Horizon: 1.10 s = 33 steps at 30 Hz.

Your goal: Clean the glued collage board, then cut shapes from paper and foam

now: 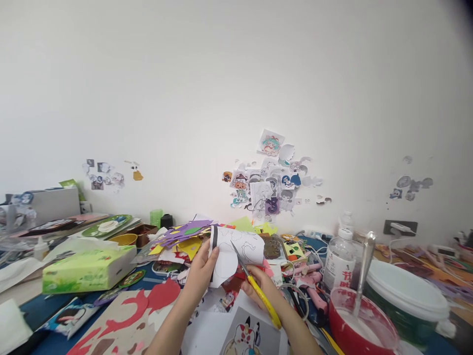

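Note:
My left hand (205, 261) grips the left edge of a white sheet of paper (242, 242), thumb on top. Black line drawings show on the sheet, and a dark strip runs down its left side. The paper curls over toward the right. In my right hand (260, 283) is a pair of yellow-handled scissors (261, 296), its blades pointing up and left against the curled paper. Whether the blades are apart is hard to see. Below both hands lies a sheet with a coloured cartoon figure (246, 335).
Colourful paper scraps (188, 236) are heaped behind my hands. At left sit a green tissue pack (88, 268) and cardboard with red cutouts (121, 320). At right stand a clear bottle (339, 259), a red bowl (358, 328) with a spoon, and a white-lidded tub (406, 291).

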Motion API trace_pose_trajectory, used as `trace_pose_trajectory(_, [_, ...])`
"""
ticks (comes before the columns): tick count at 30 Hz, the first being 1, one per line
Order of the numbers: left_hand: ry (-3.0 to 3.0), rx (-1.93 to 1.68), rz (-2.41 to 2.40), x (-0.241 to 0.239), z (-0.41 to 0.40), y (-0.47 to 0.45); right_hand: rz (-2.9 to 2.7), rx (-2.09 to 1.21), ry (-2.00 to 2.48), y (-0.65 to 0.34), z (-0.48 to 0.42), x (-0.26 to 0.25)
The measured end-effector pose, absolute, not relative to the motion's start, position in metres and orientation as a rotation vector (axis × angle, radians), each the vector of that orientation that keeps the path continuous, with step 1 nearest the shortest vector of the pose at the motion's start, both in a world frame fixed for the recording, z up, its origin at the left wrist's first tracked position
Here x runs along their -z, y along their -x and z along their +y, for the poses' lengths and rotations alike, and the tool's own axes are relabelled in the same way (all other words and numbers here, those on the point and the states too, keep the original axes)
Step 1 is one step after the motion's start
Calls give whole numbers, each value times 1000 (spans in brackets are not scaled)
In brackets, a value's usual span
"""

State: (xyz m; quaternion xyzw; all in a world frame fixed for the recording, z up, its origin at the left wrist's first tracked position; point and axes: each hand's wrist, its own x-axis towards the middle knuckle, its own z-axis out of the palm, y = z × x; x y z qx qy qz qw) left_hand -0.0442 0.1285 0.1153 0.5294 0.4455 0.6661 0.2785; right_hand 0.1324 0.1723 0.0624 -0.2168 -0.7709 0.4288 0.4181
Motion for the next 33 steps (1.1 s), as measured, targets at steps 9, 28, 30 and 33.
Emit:
trace_pose_trajectory(9, [-1423, -1801, 1166, -114, 130, 50, -1979, -1063, 505, -135, 171, -64])
trace_pose_trajectory(28, [-1450, -1729, 1141, -115, 127, 53, -1983, -1006, 585, -135, 177, -56])
trace_pose_trajectory(30, [-1559, -1704, 1148, -113, 129, 53, -2004, -1020, 566, -136, 176, -58])
trace_pose_trajectory(33, [-1609, -1668, 1169, -112, 131, 53, -2026, -1040, 552, -138, 173, -63])
